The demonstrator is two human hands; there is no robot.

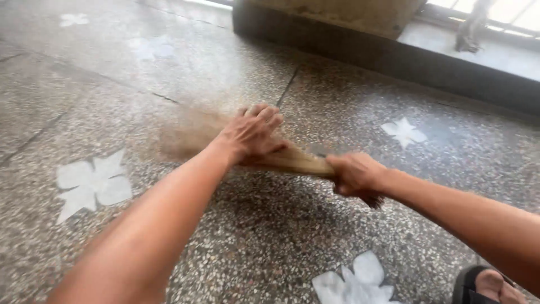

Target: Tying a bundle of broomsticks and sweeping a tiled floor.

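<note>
Both forearms extended, left hand point(251, 134) curled, right hand point(355, 172) fisted

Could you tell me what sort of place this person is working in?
Probably a hallway or veranda of a building. The speckled terrazzo floor has white flower inlays, a concrete pillar rises at the top, and both hands grip a soft grass broom.

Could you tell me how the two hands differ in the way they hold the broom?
The left hand lies over the broom nearer its blurred bristle end; the right hand clasps it fully at the bound end. The left arm reaches further forward; the right comes in from the side. Both are bare and touching the broom.
</note>
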